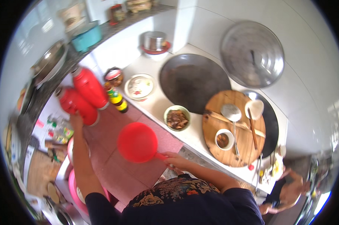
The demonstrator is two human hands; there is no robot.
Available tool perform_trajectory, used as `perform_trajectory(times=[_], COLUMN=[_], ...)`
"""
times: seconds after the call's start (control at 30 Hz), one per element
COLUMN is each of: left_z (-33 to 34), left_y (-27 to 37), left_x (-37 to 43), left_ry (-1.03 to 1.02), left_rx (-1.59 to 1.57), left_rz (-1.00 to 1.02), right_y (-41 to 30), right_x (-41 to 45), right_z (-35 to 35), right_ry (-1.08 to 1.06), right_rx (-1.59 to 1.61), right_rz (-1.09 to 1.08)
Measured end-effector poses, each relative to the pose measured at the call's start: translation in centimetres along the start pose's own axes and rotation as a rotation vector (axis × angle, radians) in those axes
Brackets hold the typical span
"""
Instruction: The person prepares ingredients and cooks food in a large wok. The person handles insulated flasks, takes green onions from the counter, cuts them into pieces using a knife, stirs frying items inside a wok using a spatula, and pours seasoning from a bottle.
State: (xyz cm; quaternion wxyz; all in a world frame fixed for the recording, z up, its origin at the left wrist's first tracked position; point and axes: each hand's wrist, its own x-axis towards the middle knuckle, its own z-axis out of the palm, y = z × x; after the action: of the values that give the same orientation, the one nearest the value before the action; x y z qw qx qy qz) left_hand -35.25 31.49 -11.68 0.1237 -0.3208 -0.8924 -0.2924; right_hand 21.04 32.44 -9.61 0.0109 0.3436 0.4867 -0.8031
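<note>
My right hand [173,161] is closed around the handle of a red plastic dipper [137,142], held over the pink tiled floor. At the left, my left hand [76,117] touches the front red thermos flask [79,105]; its fingers are blurred, so the grip is unclear. A second red thermos flask [90,87] stands just behind it. Beside the flasks is a bottle with a yellow label [117,100]. On the white stove counter, a large wok [194,81] is set in, and a bowl of brown food [177,118] sits near the counter's edge.
A round wooden lid [211,140] on a second wok [270,126] holds a white cup [224,139], a skimmer [231,112] and a ladle [254,109]. A metal lid [252,54] leans on the wall. A pink basin [74,188] is at lower left. Another person [290,188] is at lower right.
</note>
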Motion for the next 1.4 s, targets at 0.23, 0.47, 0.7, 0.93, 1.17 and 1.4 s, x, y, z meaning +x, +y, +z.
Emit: perform_trajectory(times=[0.23, 0.47, 0.7, 0.93, 1.17, 1.4], left_z=[-3.7, -3.1, 10.1, 10.1, 12.5, 15.6], left_y=[-6.1, 23.6, 31.7, 31.4, 29.7, 17.3], left_x=[2.5, -17.4, -26.9, -29.1, -27.6, -22.7], left_ry=[-0.197, -0.446, -1.069, -0.847, -0.164, -0.365], left_rx=[0.033, -0.492, -0.451, -0.894, -1.252, 0.242], left_rz=[-0.225, 0.509, -0.437, -0.689, -1.247, -0.433], right_y=[1.9, 7.9, 7.6, 13.8, 15.5, 20.5], right_x=[-2.8, -17.9, -22.7, -27.8, -31.4, -36.4], right_z=[-1.4, -10.9, -11.7, -16.1, -22.0, -28.5], right_ry=[0.323, 1.176, 1.083, 1.132, 1.255, 1.463], right_rx=[-0.431, -0.002, 0.025, 0.148, 0.066, -0.032], right_rz=[-0.29, -0.388, -0.361, -0.261, -0.218, -0.233])
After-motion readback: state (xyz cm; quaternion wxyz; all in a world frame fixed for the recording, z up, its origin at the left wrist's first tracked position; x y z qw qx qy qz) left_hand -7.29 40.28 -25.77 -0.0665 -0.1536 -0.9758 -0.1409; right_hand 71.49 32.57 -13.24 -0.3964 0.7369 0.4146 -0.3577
